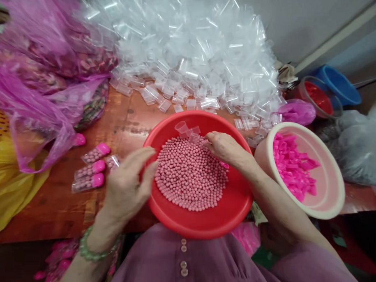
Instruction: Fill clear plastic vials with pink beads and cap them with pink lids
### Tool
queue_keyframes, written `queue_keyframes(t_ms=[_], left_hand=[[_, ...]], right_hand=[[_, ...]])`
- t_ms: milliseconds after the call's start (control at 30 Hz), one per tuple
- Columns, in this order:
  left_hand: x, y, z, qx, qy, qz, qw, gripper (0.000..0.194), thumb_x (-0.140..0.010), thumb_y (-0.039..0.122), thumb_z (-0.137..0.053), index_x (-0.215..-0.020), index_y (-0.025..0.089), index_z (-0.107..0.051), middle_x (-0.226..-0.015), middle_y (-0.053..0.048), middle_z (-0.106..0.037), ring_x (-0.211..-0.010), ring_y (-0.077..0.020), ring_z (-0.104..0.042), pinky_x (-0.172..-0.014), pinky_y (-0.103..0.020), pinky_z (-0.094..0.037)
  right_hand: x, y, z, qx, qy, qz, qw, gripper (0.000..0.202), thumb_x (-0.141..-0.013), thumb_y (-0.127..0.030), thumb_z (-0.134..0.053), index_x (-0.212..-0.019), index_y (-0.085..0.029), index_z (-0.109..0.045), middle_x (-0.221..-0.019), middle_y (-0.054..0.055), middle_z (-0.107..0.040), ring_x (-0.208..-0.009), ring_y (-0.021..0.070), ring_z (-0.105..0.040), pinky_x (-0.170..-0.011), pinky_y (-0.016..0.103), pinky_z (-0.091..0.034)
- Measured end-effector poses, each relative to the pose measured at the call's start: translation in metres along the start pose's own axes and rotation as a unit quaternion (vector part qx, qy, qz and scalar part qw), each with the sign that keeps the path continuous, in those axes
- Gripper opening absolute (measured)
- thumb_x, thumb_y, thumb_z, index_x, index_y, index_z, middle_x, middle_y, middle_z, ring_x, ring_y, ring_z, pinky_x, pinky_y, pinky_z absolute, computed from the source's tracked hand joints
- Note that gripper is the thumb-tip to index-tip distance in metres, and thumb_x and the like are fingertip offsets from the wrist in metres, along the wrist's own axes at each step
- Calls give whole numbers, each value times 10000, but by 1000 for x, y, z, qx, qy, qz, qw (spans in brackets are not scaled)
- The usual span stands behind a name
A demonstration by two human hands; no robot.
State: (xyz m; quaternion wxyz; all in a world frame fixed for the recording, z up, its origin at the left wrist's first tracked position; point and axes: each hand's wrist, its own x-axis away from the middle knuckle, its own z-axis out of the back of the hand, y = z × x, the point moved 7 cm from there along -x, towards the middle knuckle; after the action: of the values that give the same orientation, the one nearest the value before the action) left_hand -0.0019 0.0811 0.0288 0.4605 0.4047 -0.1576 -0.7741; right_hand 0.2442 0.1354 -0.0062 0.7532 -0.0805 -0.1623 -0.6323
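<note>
Pink beads [191, 174] lie heaped in a red basin [200, 227], with a few clear plastic tubes [187, 130] on the heap's far edge. My right hand [227, 148] reaches over the basin's right side, fingers pressed together at the beads beside the tubes; a bit of bright pink shows under it, and what the fingertips hold is hidden. My left hand [129, 186], slightly blurred, hovers by the basin's left rim with thumb and fingers apart and nothing between them. Left of it lie several bead-filled tubes with pink caps [90, 169].
A large pile of clear tubes [197, 54] covers the back of the table [122, 122]. A cream bucket [333, 193] of pink caps [295, 166] stands right. Purple bags [48, 109] and a yellow bag [16, 180] lie left. Blue basin [343, 84] at far right.
</note>
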Motion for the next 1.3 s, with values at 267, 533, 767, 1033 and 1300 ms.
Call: queue_keyframes(t_ms=[267,533,767,1033,1300], left_hand=[[-2,21,-44,-69,-70,-113,989,157,-909,165,-564,-968,77,-680,-956,-121,-748,-873,-261,-711,-787,-407,-597],[-6,22,-40,-38,-68,-113,991,145,-902,163,-570,-922,79,-687,-908,-110,-752,-813,-248,-707,-733,-380,-590],[-6,22,-39,-25,-64,-114,991,168,-920,176,-544,-908,87,-686,-922,-114,-754,-833,-234,-707,-748,-362,-580],[-5,19,-39,-19,-58,-108,992,195,-932,208,-523,-892,105,-684,-917,-99,-753,-828,-215,-698,-750,-333,-561],[-5,18,-39,-11,-54,-107,993,210,-935,184,-494,-878,107,-681,-909,-101,-749,-835,-210,-695,-759,-328,-555]], right_hand=[[-34,-11,-23,-12,-38,-24,999,306,-896,-282,-552,-1112,-84,-639,-1070,218,-698,-1001,323,-679,-764,341,-492],[-21,-12,-25,-71,-53,39,995,219,-920,-265,-488,-974,-171,-679,-959,86,-736,-872,204,-673,-691,255,-419],[-17,-14,-33,-66,-65,115,989,155,-807,-232,-640,-940,-152,-655,-935,70,-716,-816,183,-645,-698,241,-420],[-5,-12,-46,-11,-61,171,983,239,-824,-99,-541,-1042,-93,-639,-1107,175,-650,-993,245,-606,-854,303,-442],[-5,-16,-52,137,-39,216,966,305,-929,-66,-363,-1049,-56,-643,-1040,199,-650,-970,275,-617,-853,379,-456]])
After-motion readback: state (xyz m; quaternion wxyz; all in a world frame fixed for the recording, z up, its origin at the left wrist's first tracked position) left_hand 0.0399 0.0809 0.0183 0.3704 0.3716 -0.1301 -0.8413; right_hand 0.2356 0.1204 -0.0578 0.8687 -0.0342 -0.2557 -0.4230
